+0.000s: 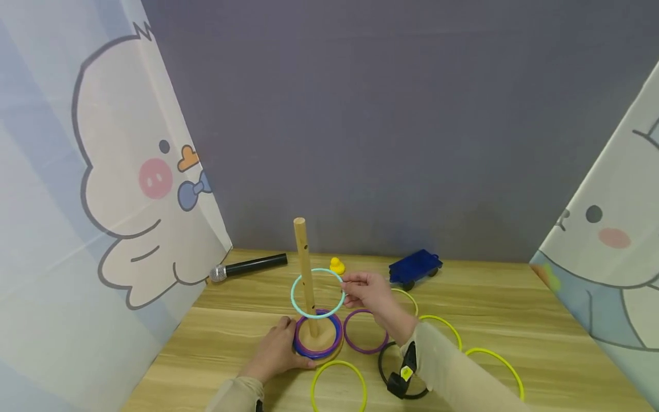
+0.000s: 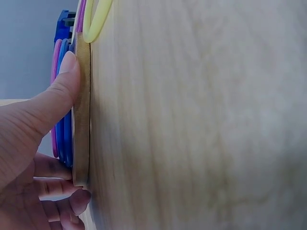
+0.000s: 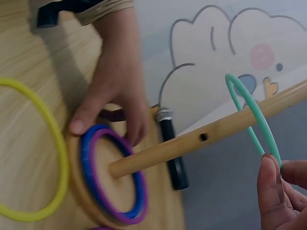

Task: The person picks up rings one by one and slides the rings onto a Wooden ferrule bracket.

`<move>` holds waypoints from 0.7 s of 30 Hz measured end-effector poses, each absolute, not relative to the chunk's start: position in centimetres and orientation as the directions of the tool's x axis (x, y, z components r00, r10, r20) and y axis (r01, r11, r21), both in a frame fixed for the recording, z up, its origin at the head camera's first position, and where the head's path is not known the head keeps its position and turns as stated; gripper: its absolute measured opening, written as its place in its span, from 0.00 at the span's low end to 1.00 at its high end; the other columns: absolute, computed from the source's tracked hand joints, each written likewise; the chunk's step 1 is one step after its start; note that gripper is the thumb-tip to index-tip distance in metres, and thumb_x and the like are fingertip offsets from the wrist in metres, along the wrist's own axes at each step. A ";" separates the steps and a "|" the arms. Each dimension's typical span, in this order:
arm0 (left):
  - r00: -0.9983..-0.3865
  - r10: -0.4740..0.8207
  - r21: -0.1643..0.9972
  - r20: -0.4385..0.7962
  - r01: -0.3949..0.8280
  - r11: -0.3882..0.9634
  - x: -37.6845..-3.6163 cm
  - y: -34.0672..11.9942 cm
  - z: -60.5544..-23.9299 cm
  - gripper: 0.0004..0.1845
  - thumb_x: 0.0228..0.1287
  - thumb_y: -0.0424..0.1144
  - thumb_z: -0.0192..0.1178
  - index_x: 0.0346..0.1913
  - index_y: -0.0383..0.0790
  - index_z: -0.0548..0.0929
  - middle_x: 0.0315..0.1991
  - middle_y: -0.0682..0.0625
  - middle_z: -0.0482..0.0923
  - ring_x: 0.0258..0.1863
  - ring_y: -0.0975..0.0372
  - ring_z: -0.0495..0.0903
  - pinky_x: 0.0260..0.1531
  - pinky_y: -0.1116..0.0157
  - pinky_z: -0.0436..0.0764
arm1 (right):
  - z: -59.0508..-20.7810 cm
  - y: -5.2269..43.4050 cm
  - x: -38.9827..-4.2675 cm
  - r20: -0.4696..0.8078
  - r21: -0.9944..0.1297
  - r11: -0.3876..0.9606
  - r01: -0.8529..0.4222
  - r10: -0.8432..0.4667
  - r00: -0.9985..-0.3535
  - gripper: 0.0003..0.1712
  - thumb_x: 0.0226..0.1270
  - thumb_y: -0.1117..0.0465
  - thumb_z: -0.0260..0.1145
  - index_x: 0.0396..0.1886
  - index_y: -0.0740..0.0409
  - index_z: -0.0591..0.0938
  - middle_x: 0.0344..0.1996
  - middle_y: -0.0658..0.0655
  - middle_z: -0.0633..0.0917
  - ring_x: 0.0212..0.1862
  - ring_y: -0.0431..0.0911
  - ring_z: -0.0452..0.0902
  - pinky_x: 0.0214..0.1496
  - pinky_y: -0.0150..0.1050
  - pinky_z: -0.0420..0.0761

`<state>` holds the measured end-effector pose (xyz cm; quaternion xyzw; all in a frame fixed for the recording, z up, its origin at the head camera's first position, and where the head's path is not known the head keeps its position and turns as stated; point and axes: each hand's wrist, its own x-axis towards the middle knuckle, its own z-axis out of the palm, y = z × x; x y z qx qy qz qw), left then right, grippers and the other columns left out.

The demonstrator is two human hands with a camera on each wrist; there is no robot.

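Note:
A wooden peg [image 1: 304, 257] stands upright on a round wooden base [image 1: 323, 339]. Blue rings [image 2: 67, 139] and a purple ring [image 2: 54, 143] lie stacked on that base around the peg. My left hand [image 1: 278, 349] grips the base's edge, thumb on the near side and fingers curled round the far-left side. Between thumb and fingers, my right hand [image 1: 372, 293] pinches a light turquoise ring [image 3: 261, 120] by its right side. The turquoise ring encircles the peg partway up, tilted and above the stack.
Near the base lie a purple ring [image 1: 345, 332], a black ring [image 1: 381, 366] partly behind the right wrist, and several yellow rings [image 1: 338, 362]. Along the back are a microphone [image 1: 257, 265], a yellow toy duck [image 1: 337, 265] and a blue toy cart [image 1: 415, 267]. Printed cloth walls enclose the table.

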<state>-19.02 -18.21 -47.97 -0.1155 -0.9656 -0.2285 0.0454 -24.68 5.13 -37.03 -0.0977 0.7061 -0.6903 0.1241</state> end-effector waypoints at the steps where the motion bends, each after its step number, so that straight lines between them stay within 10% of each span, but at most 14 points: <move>1: -0.969 0.204 0.431 0.142 0.246 0.868 -19.0 -18.2 -48.0 0.59 0.28 0.66 0.78 0.59 0.24 0.73 0.51 0.37 0.72 0.45 0.41 0.77 0.43 0.43 0.79 | -37.5 5.2 -24.7 -0.046 -0.999 0.029 0.039 -0.307 -0.951 0.15 0.67 0.68 0.64 0.51 0.74 0.79 0.27 0.55 0.84 0.23 0.42 0.80 0.32 0.37 0.84; 21: -0.971 0.201 0.422 0.134 0.239 0.875 -19.1 -18.2 -48.2 0.60 0.29 0.68 0.76 0.60 0.24 0.72 0.52 0.36 0.72 0.45 0.42 0.77 0.44 0.45 0.79 | -46.2 4.4 -25.3 -0.098 -0.993 0.098 0.072 -0.286 -0.953 0.12 0.66 0.72 0.62 0.47 0.76 0.79 0.29 0.63 0.84 0.20 0.41 0.79 0.27 0.39 0.84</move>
